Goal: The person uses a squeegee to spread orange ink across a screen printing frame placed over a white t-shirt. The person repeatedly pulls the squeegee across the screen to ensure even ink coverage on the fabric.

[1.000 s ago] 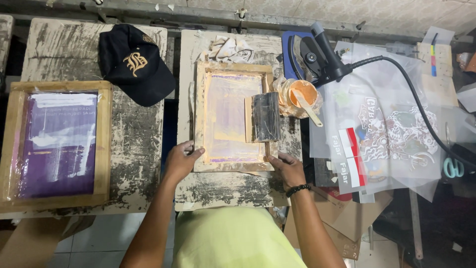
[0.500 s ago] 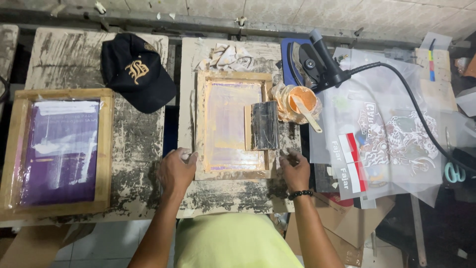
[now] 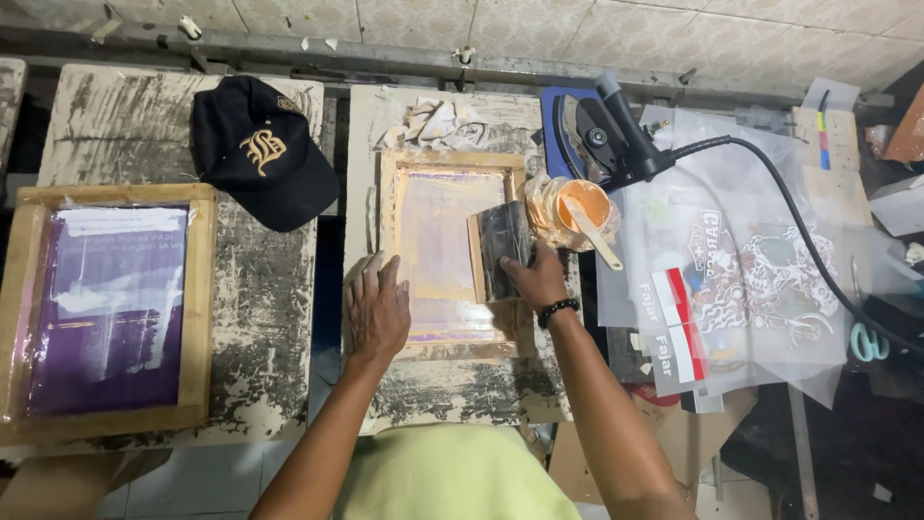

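Left hand: the left hand (image 3: 377, 310) lies flat, fingers together, pressing on the near-left edge of the printing frame (image 3: 452, 252); it grasps nothing.
Right hand: the right hand (image 3: 535, 279) is closed around the lower end of the squeegee (image 3: 504, 248), fingers wrapped on its dark blade; a dark beaded band sits on the wrist.
Step in hand: by the look of it, a screen-printing pull, with the frame steadied by one hand and the squeegee gripped by the other, standing at the right side of the mesh.
Next move calls for: I judge steady downward pressure on the frame and an even drag of the blade across the mesh, so the frame does not shift.
Printing frame: pale wood, rectangular, lying flat on the worktop (image 3: 452, 400) between the two hands; its mesh is pinkish-lilac and stained at the margins.
Squeegee: wooden handle on its left, black smeared blade, upright on the mesh just beyond the right hand.
Ink cup: an open cup of orange ink (image 3: 577, 204) with a stick in it, just beyond the right hand.
Far right: a black heat tool (image 3: 616, 135) with a cable, over clear printed film sheets (image 3: 751, 270).
Far left: a black cap (image 3: 258, 152) and a second frame with a purple screen (image 3: 108, 308), well apart from the left hand.
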